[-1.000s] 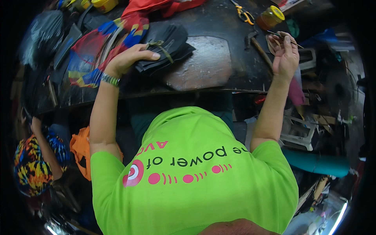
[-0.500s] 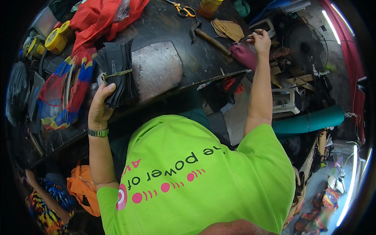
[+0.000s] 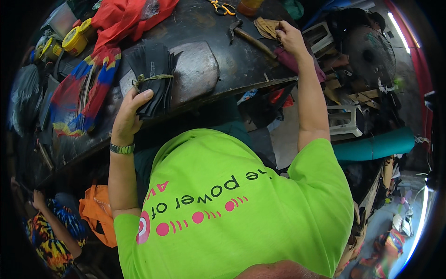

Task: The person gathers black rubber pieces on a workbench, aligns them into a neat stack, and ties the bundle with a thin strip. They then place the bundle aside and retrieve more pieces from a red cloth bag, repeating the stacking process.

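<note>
Here, left hand (image 3: 125, 118) clasps pale-marked black bundle (image 3: 157, 90); right hand (image 3: 291, 41) curled, contents unclear; lettered green shirt (image 3: 265, 223).

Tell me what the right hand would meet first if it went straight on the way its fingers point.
Most likely the tan flat pieces, which lie just left of the right hand's fingertips; its height above the tabletop is unclear, so it might pass over them.

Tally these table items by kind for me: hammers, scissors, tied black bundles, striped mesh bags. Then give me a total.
Hammer: 1
Scissors: 1 pair
Tied black bundle: 1, at the left hand
Striped mesh bag: 1
Total: 4
</note>
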